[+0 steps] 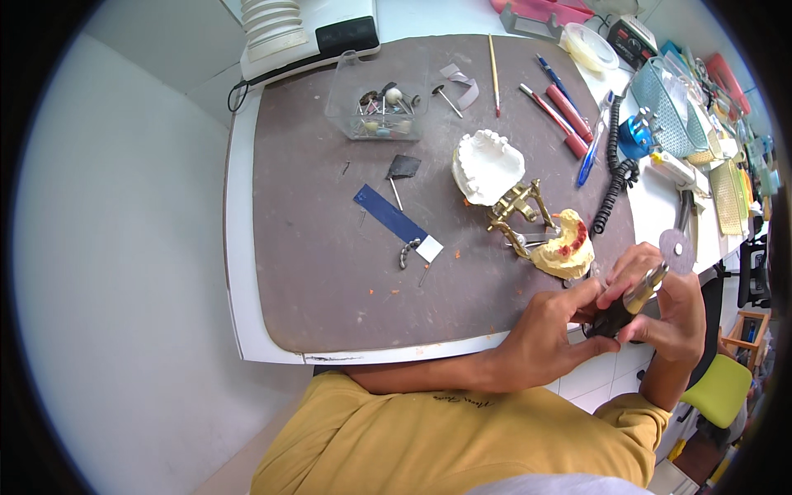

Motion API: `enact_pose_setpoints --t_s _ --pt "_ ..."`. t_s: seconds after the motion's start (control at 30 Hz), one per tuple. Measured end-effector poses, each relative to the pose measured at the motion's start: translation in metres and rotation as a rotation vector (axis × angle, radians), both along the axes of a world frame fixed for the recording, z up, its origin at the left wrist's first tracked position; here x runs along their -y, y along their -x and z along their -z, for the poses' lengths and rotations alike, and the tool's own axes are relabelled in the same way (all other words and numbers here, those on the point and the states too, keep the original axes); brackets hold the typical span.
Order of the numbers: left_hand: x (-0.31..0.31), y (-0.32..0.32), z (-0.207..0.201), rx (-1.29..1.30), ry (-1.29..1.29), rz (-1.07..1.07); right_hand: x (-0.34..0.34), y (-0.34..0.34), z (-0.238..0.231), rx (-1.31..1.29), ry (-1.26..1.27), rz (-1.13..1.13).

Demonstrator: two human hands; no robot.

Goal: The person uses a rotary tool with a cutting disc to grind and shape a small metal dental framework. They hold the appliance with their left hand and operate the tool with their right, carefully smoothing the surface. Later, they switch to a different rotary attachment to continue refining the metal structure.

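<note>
Brown matting (330, 272) is covering a white workbench (239, 289) set against a pale floor. Both hands are working at the bench's near right corner, just off the mat's edge. Right hand (672, 309) is gripping a rotary handpiece (631, 305), dark-bodied with a metal nose, fingers wrapped around its barrel. A thin grey cutting disc (677, 251) is sitting at the tool's tip, raised above the knuckles. Left hand (549, 330) is closing on the same handpiece from the other side, thumb and fingertips pinching near its dark lower body.

Just beyond the hands, a yellowish dental cast with pink wax (565, 247) is lying on the mat, mounted in a brass-coloured articulator (516, 210). A white plaster cast (487, 165) is resting against the articulator's far side. Farther left, a dark blue strip (388, 213), a small white square (429, 248) and a curved metal piece (405, 253) are lying flat. A clear box of burs (375, 111) is standing at the mat's far edge, well apart from the hands. Pens (561, 111) and a black coiled cord (615, 177) are lying along the right side.
</note>
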State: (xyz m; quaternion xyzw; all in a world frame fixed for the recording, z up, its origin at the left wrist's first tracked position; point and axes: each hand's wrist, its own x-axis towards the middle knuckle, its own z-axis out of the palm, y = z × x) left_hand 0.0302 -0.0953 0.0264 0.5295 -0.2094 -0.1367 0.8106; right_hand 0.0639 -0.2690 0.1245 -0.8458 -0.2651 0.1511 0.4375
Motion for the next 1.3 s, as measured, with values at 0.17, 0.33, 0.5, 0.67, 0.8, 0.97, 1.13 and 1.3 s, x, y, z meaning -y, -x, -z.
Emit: enact_pose_setpoints --t_s 0.17,0.33,0.5,0.67,0.8,0.97,1.13,1.3 --pt "-0.006 -0.002 -0.003 -0.063 -0.039 0.038 -0.019 0.012 0.001 0.219 0.164 0.233" --pt "-0.004 -0.001 0.001 -0.064 -0.057 0.077 -0.036 -0.008 0.001 -0.084 -0.209 0.435" --pt "-0.011 -0.003 -0.003 0.020 -0.195 0.070 -0.023 -0.034 -0.001 0.025 -0.333 0.281" --pt "-0.008 0.000 0.006 0.060 -0.157 0.067 -0.039 -0.096 -0.010 0.293 -0.070 0.433" --pt "-0.010 0.004 0.007 0.084 -0.098 0.038 -0.053 -0.124 0.004 0.106 0.221 0.159" --pt "-0.010 0.004 0.009 0.035 -0.066 0.142 -0.086 -0.137 -0.013 0.655 0.730 0.080" --pt "-0.013 0.002 0.012 -0.023 -0.035 0.136 -0.151 -0.173 -0.030 0.851 0.538 -0.288" --pt "-0.015 0.003 0.010 0.007 -0.023 0.136 -0.205 -0.198 -0.006 0.715 0.388 -0.520"
